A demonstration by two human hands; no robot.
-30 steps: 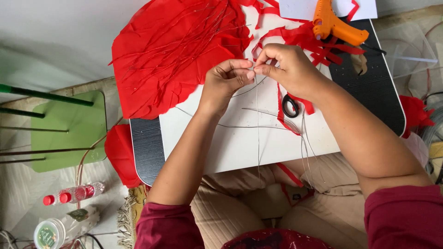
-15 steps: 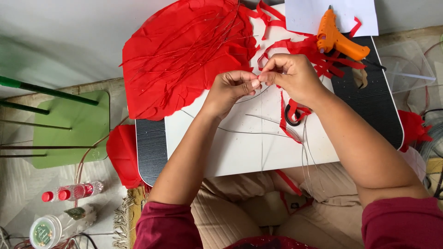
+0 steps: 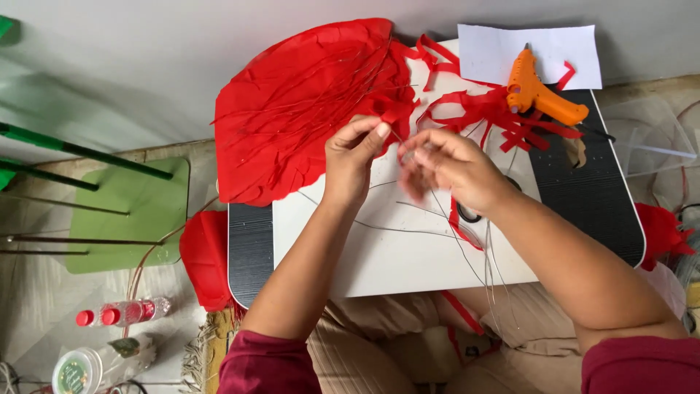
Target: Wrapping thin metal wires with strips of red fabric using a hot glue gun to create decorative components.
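Note:
Over a white board (image 3: 394,252) on a small lap table, my left hand (image 3: 354,157) pinches a small folded red paper piece (image 3: 390,113) together with a thin wire. My right hand (image 3: 445,168) is blurred with motion, its fingers closed around the same thin wire (image 3: 437,208) close to the left hand. Several more thin wires (image 3: 496,270) trail off the board's near edge. A large crinkled red paper sheet (image 3: 306,102) with wires on it lies at the table's far left.
An orange glue gun (image 3: 536,91) rests on white paper (image 3: 532,55) at the far right, with red paper strips (image 3: 488,113) beside it. Scissors (image 3: 470,213) lie partly under my right hand. Green boards (image 3: 127,211), bottles with red caps (image 3: 120,314) and a jar (image 3: 73,372) sit on the floor at left.
My hands have drawn slightly apart and shifted left on the board. The right hand is now moving quickly along the wire, and the left holds the red piece higher.

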